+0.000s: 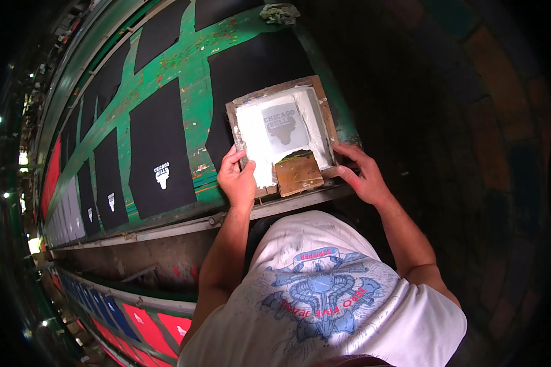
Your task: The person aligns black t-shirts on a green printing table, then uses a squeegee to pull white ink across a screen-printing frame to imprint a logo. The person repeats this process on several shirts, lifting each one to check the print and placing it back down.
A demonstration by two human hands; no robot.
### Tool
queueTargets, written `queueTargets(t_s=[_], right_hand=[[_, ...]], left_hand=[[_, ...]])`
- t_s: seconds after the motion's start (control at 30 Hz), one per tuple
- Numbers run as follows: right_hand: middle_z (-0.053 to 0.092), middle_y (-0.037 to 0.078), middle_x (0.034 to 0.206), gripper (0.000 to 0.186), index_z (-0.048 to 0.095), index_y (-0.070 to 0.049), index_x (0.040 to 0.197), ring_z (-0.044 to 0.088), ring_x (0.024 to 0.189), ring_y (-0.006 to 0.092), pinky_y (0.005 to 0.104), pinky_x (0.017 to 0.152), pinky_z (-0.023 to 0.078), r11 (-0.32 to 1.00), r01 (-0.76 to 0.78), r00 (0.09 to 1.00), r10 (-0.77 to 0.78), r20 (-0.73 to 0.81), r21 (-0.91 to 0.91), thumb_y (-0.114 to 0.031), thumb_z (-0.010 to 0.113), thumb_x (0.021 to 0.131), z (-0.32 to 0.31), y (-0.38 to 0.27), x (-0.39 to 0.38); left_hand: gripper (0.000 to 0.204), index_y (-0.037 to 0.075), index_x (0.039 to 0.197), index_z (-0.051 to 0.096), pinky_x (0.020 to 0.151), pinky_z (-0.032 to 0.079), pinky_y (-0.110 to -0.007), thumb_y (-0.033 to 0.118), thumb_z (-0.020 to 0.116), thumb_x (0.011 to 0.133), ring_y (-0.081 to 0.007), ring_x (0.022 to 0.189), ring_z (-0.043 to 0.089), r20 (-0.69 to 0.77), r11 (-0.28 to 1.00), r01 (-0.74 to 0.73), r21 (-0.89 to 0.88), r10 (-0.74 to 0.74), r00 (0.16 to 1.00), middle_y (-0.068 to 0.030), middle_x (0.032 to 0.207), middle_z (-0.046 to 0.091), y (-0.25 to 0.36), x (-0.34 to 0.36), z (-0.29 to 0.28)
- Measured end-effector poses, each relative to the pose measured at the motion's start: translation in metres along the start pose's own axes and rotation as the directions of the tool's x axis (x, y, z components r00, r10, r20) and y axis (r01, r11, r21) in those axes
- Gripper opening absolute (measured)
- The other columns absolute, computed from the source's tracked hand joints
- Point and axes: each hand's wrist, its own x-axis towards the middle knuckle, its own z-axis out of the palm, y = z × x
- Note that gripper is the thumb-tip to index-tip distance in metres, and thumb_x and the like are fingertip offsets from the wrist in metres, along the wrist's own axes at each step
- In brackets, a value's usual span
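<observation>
A wooden-framed printing screen (pixel 277 91) lies over a black fabric panel (pixel 257 64) at the near edge of a long green table. Its mesh is coated white, with a grey rectangle bearing lettering and a bull's-head shape. My left hand (pixel 237 181) grips the left side of the frame, thumb on top. On the right side, my right hand (pixel 365 175) holds the frame near its lower corner. Between them, a brown squeegee (pixel 298 174) with a dark, stained edge rests on the screen's near part. Most of the panel's near portion is hidden beneath the frame.
Left of the screen lies a black panel (pixel 159 134) with a white print, followed by several more along the green table (pixel 196 79). A crumpled rag or bag (pixel 280 13) sits at the far edge. Behind on the left, another table holds red panels (pixel 146 324) and blue ones.
</observation>
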Motion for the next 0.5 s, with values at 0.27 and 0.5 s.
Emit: queueTargets(t_s=[0.27,0.5], right_hand=[[0.063,0.022,0.157,0.07,0.069,-0.008,0.151,0.062,0.14,0.0453,0.0547,0.117,0.054,0.743,0.272,0.928,-0.37,-0.037,-0.611,-0.017,0.093,0.086,0.031,-0.045,-0.003],[0.075,0.015,0.135,0.047,0.078,-0.005,0.132,0.068,0.126,0.0389,0.0508,0.109,0.057,0.545,0.408,0.913,-0.264,0.313,-0.732,-0.003,0.081,0.085,0.071,-0.07,0.029]], left_hand=[[0.056,-0.011,0.143,0.064,0.122,0.053,-0.038,-0.024,0.069,0.089,-0.0292,0.143,0.067,-0.008,0.982,0.168,0.091,-0.168,0.986,-0.0271,0.157,0.062,0.012,0.007,0.008],[0.057,-0.008,0.148,0.068,0.119,0.051,-0.048,0.002,0.083,0.093,-0.0374,0.147,0.06,0.362,0.538,-0.321,0.78,0.031,0.932,-0.019,0.156,0.064,0.054,0.019,-0.007]])
